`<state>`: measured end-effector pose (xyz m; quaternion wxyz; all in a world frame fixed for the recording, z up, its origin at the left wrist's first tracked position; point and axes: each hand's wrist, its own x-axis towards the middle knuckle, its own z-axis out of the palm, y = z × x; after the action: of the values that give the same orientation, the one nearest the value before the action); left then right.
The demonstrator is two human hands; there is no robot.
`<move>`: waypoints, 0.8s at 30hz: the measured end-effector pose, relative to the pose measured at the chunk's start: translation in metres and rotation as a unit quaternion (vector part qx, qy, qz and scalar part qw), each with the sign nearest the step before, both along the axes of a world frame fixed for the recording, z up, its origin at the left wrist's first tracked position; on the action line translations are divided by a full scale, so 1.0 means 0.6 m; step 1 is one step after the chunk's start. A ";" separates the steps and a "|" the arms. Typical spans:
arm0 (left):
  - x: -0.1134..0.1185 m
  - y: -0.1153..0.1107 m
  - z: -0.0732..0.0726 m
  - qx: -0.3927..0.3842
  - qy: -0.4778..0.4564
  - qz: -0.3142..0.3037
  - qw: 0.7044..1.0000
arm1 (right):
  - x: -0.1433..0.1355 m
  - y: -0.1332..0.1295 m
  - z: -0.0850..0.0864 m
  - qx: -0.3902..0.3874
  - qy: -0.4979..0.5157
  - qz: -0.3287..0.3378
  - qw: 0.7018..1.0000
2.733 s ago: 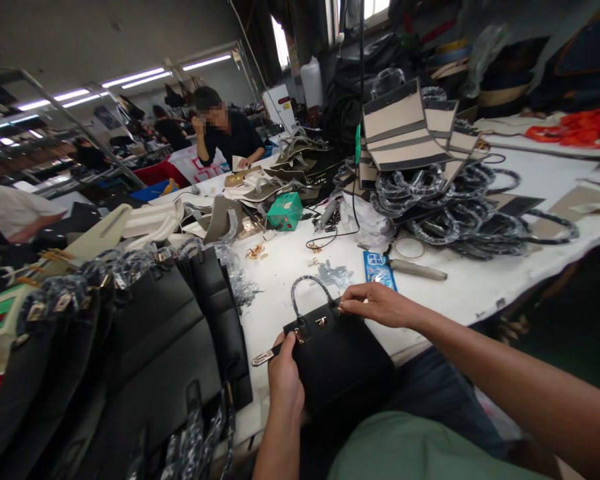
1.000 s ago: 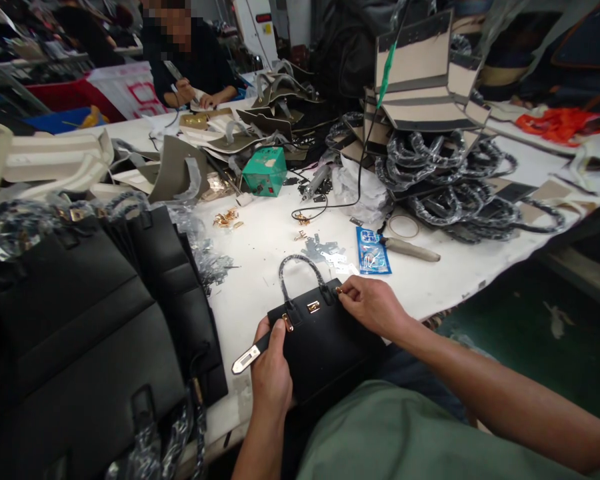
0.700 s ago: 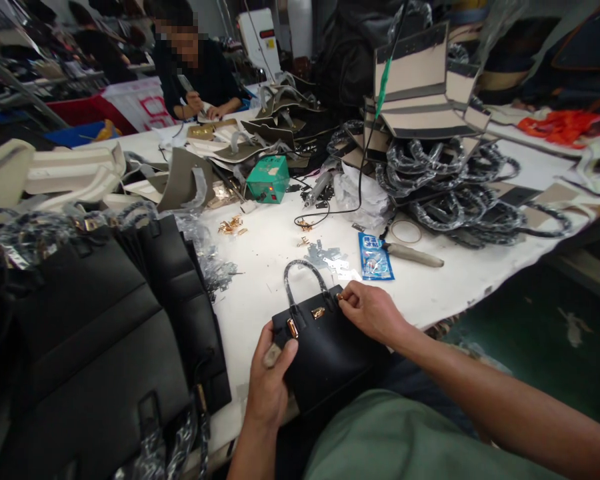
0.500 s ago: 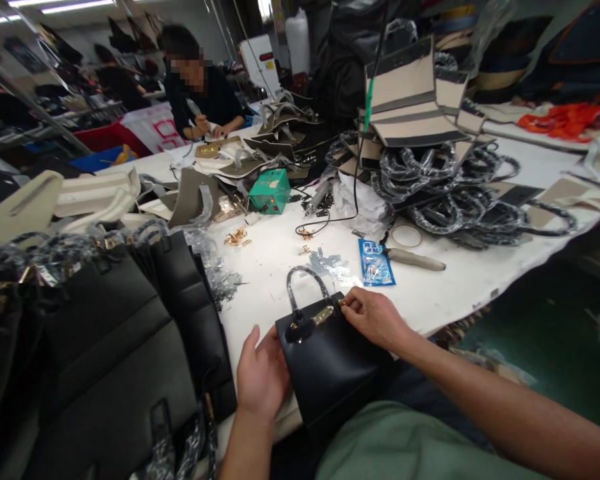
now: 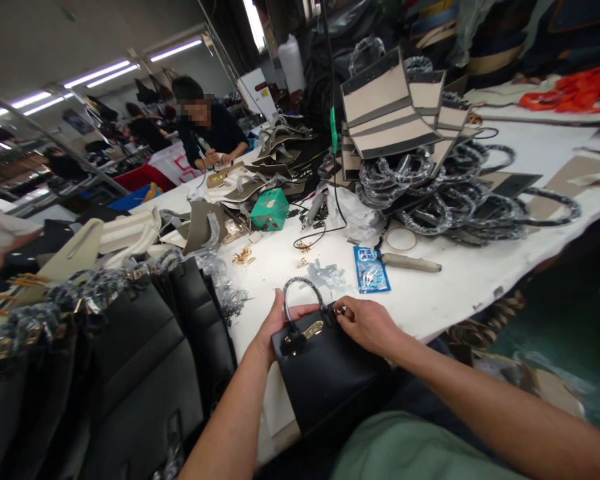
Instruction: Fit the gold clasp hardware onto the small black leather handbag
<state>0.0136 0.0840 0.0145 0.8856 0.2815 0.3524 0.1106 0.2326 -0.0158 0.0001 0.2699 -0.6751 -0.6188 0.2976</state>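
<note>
A small black handbag (image 5: 330, 373) leans upright against the table's front edge by my lap. It has one plastic-wrapped handle (image 5: 303, 283) standing up and a gold-coloured metal plate (image 5: 313, 330) on its front near the top. My left hand (image 5: 275, 327) holds the bag at its upper left corner, thumb raised, fingers reaching behind the handle along the back. With bent fingers, my right hand (image 5: 365, 323) pinches at the top right corner, where a small gold glint shows; what exactly lies between the fingertips is partly hidden.
Black handbags (image 5: 145, 360) stand packed at the left. Loose metal plates (image 5: 325, 275), gold-coloured fittings (image 5: 243, 255), a blue packet (image 5: 371, 270) and a green box (image 5: 270, 209) lie ahead. Bag panels with wrapped handles (image 5: 430, 207) are piled at right. A co-worker (image 5: 213, 127) sits across the table.
My left hand has moved up from the bag's left side to its top, fingers now behind the handle. My right hand stays at the top right corner. The camera view has tilted.
</note>
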 end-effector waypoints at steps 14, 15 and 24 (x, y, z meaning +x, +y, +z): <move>-0.003 -0.027 -0.014 0.125 -0.021 -0.021 0.992 | 0.003 0.013 0.020 -0.027 -0.075 0.085 0.993; -0.005 -0.032 -0.023 0.131 -0.040 -0.002 0.991 | 0.001 0.013 0.020 -0.021 -0.076 0.091 0.993; -0.020 -0.066 -0.048 0.151 -0.066 0.066 0.984 | -0.011 0.011 0.001 -0.012 -0.048 0.124 0.991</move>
<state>0.0018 0.0447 -0.0143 0.8451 0.3801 0.2901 0.2390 0.2261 -0.0092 0.0007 0.1932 -0.6099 -0.7063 0.3030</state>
